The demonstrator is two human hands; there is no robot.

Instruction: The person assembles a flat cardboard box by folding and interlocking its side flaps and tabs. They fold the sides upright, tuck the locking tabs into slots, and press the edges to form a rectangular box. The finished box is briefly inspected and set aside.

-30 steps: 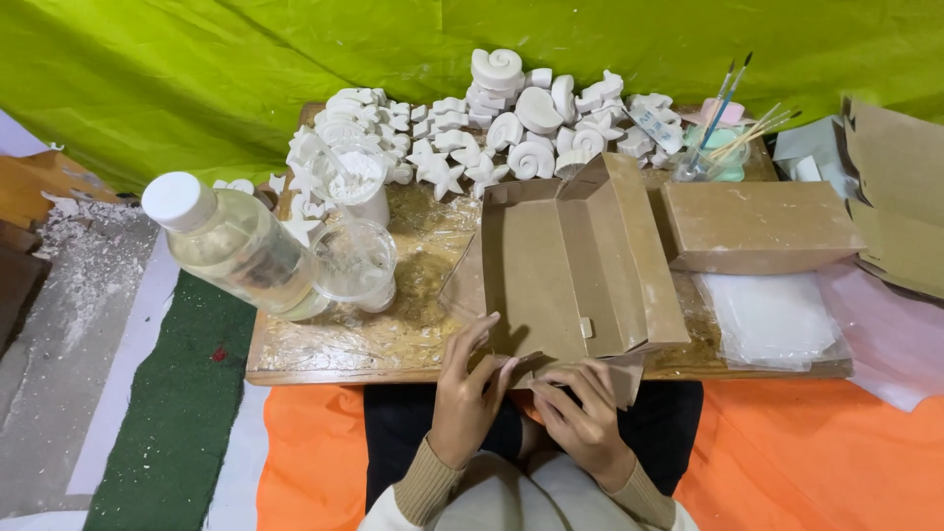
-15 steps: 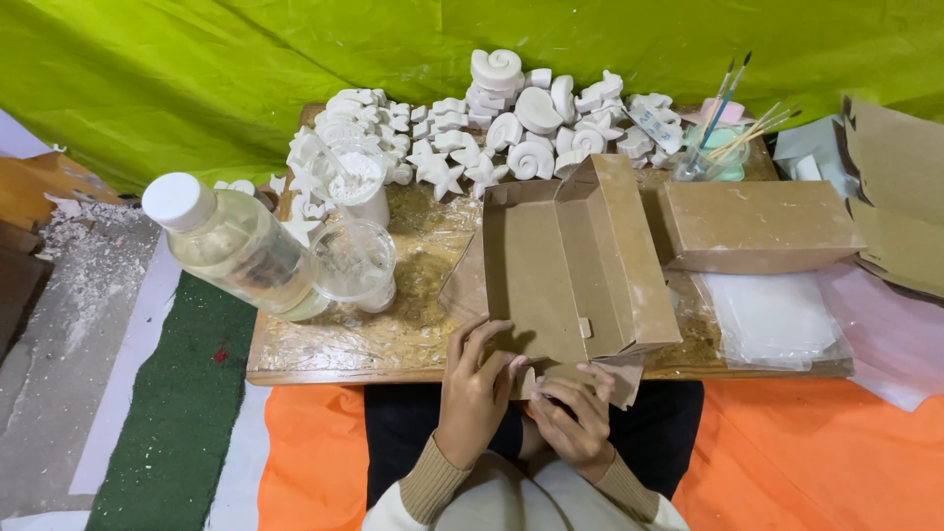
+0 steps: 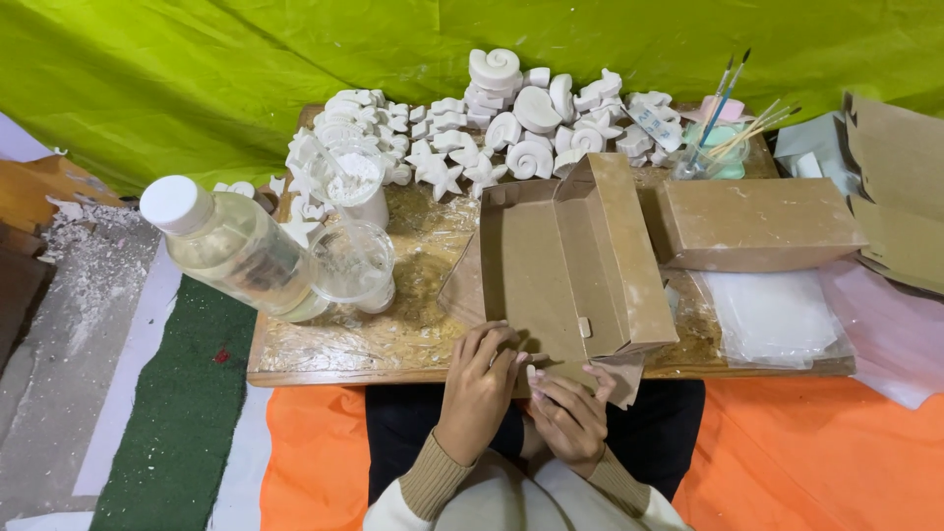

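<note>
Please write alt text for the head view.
Two bare hands, left hand and right hand, fold a flap of a flat brown cardboard box on a low wooden board. Behind lie white plaster shell and star casts; a clear plastic bottle lies left.

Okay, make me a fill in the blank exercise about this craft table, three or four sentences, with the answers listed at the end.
1. Both hands, the left hand and right hand, are on the near end of an open brown ____ box.
2. The clear bottle has a ____ cap.
3. The white plaster shapes sit at the table's ____ edge.
4. The backdrop cloth is ____.

Answers: cardboard; white; far; green
</note>
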